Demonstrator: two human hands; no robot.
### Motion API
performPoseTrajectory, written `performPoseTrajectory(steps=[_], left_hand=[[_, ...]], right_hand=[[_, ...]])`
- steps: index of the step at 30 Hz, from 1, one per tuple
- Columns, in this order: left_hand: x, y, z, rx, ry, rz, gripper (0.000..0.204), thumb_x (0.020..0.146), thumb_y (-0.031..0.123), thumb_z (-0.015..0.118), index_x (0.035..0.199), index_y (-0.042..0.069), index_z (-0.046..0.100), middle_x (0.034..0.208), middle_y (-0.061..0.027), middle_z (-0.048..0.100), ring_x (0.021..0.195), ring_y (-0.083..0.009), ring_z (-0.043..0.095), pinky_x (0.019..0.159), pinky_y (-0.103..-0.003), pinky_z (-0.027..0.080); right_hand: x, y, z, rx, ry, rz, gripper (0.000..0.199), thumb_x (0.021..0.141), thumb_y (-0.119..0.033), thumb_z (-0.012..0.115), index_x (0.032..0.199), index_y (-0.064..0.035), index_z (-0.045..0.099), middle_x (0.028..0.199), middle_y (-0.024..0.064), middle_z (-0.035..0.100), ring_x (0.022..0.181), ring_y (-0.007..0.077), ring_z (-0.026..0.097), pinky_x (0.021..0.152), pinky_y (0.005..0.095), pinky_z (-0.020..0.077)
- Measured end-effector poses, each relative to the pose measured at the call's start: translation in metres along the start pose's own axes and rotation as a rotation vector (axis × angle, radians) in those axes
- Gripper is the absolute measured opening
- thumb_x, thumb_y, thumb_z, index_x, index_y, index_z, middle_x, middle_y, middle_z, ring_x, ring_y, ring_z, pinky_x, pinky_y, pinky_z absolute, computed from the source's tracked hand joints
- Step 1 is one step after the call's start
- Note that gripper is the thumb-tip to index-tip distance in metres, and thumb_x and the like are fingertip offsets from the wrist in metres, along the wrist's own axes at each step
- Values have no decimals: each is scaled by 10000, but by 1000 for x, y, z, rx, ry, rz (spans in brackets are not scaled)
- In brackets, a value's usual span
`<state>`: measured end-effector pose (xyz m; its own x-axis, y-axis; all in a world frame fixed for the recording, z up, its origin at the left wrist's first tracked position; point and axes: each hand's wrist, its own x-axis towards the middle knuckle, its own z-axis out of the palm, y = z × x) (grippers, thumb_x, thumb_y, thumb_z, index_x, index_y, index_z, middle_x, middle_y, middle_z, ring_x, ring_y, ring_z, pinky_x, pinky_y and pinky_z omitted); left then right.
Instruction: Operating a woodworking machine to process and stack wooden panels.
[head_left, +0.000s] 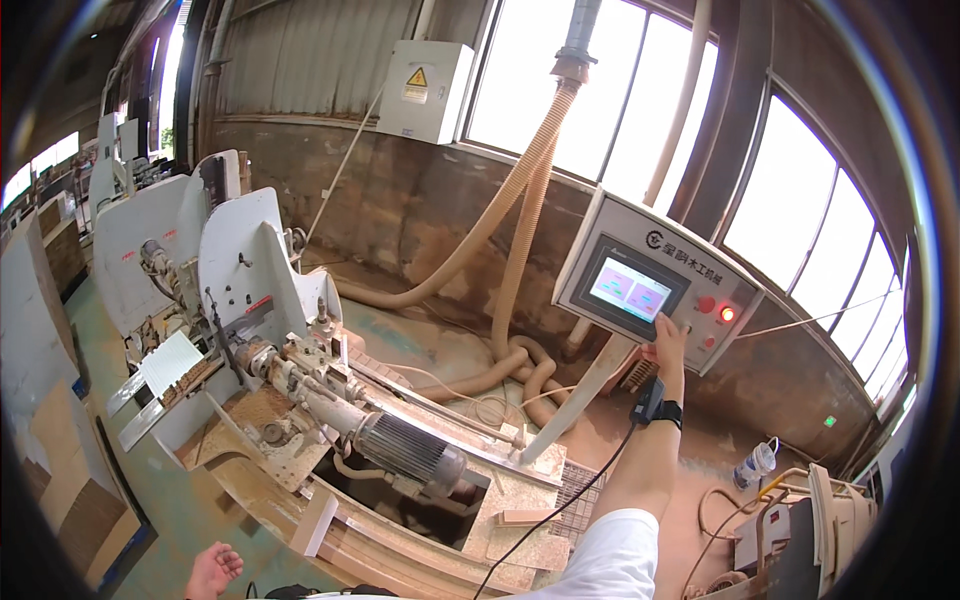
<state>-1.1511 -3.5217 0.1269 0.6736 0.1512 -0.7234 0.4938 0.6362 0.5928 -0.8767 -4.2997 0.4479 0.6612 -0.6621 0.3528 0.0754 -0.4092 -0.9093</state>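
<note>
Grey boxy control panel (655, 285) meets right hand (668, 345), fingers pressed together; left hand (213, 571) spread.

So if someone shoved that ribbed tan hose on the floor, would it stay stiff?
Probably not: the ribbed tan hose droops and coils in loose loops, so it likely flexes. It looks hollow, so probably light. Its upper end joins a pipe, so it shouldn't slide far.

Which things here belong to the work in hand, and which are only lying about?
In use: right hand touching the control panel near its touchscreen.

Lying about: left hand hanging free, electric motor, dust hoses, plastic bottle, wood offcuts.
</note>
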Motion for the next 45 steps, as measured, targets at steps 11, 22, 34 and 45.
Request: performPoseTrajectory(steps=[11, 22, 34, 45], left_hand=[[1, 11, 25, 34, -81, -65, 260, 893, 297, 410, 803, 86, 530, 688, -80, 588, 664, -250, 575, 645, -385, 462], [0, 3, 39, 47, -37, -50, 262, 887, 294, 417, 805, 71, 528, 700, -102, 590, 695, -266, 573, 673, -402, 459], [5, -15, 65, 62, -64, -27, 246, 883, 273, 420, 810, 64, 526, 726, -103, 595, 723, -273, 575, 682, -403, 463], [-7, -24, 62, 130, -20, -91, 262, 875, 251, 436, 785, 35, 554, 719, -129, 593, 711, -289, 575, 706, -400, 466]], right_hand=[[9, 21, -36, -109, 232, 4, 428, 779, -345, 596, 1084, -48, 547, 1018, 156, 582, 617, 208, 625, 527, 303, 519], [34, -42, -49, -846, 539, -262, 369, 769, -261, 610, 1080, -96, 499, 1014, 165, 561, 919, 351, 561, 739, 431, 463], [58, -43, -55, -879, 363, -274, 306, 756, -241, 628, 1001, -80, 539, 925, 155, 603, 855, 316, 588, 727, 409, 464], [65, -38, -50, -1066, 412, -366, 337, 766, -253, 619, 976, -79, 422, 913, 145, 575, 857, 341, 579, 697, 411, 482]])
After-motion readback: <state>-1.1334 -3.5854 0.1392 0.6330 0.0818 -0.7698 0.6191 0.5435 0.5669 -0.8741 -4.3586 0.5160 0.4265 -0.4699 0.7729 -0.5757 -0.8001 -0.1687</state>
